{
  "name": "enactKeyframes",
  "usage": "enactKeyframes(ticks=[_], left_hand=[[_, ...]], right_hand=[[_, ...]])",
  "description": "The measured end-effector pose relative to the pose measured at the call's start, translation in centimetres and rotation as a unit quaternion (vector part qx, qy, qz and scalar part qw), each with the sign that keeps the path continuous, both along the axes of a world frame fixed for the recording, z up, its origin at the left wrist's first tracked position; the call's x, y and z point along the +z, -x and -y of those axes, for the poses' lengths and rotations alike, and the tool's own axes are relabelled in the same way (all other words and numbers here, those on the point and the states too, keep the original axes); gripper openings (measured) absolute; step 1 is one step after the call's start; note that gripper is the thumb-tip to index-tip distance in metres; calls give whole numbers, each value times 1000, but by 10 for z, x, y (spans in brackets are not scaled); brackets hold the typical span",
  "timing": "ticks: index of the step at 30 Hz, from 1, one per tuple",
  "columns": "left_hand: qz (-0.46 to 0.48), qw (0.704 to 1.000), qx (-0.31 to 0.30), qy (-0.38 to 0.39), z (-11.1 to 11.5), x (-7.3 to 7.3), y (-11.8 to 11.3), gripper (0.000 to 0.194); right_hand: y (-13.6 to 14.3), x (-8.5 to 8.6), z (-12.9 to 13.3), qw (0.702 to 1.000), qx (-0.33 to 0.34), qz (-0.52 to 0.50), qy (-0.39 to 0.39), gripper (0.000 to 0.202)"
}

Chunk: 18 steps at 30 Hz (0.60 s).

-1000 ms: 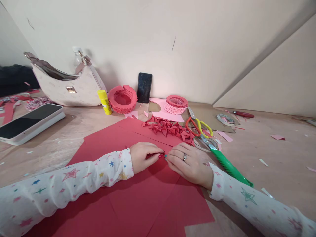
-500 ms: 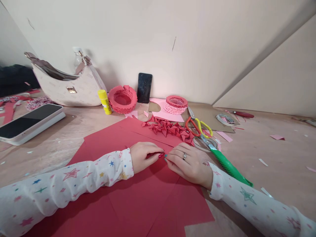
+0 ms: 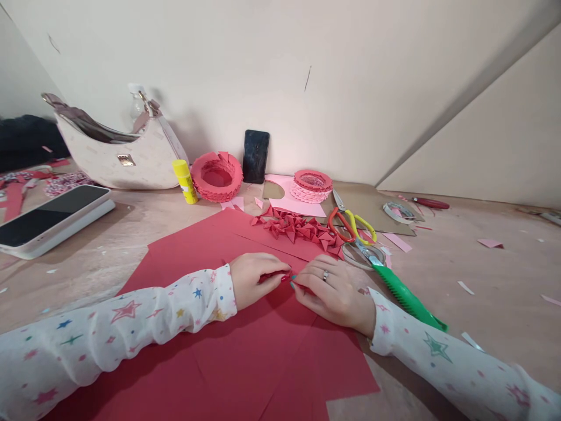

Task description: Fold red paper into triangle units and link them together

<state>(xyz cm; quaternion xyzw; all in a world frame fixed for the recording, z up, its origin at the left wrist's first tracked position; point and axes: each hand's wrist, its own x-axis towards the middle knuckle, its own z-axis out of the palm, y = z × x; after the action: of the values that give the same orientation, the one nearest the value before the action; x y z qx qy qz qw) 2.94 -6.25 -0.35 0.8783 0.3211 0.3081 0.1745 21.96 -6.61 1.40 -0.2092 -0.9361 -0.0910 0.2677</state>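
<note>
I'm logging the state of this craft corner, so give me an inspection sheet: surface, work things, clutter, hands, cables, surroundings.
Surface: pale wooden top strewn with small paper scraps.
Work things: red paper sheets spread flat; a small red piece pinched between both hands; pile of folded red triangles behind them.
Clutter: scissors, green-handled cutter, glue stick, tape roll, two paper rings, a phone lying flat, another phone leaning on the wall, handbag.
Hands: left hand and right hand meet fingertip to fingertip on the red sheet, fingers closed on the small piece.
Cables: nothing seen.
Surroundings: plain cream wall behind.
</note>
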Motion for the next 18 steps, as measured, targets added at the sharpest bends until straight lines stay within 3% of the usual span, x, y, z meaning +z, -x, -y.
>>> enactKeyframes(ticks=[11, 18], left_hand=[[-3, 1000, -13, 5, -1, -1, 1, 23], [-5, 1000, 6, -7, 0, -2, 3, 24]], right_hand=[[-3, -1, -2, 999, 16, 13, 43, 11], [-4, -2, -6, 998, -31, -37, 51, 7]])
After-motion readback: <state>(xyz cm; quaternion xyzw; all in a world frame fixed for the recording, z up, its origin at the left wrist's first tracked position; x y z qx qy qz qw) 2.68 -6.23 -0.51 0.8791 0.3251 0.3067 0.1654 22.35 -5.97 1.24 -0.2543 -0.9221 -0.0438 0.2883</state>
